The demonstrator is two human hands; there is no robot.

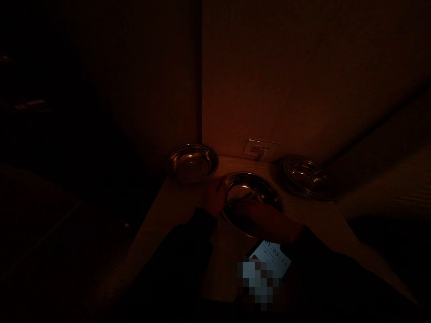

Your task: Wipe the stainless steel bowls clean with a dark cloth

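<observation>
The scene is very dark. A steel bowl (253,188) stands on a pale counter (175,211) in front of me. My left hand (214,197) grips the bowl's left rim, fingers curled on its edge. My right hand (259,216) reaches into the bowl over its near side; its fingers are lost in shadow, and I cannot make out whether they hold anything. Both arms wear dark sleeves.
A second steel bowl (192,162) sits at the back left corner of the counter, and a steel plate with something on it (307,177) at the back right. A wall socket (260,150) is behind. A lit phone screen (270,260) lies near me.
</observation>
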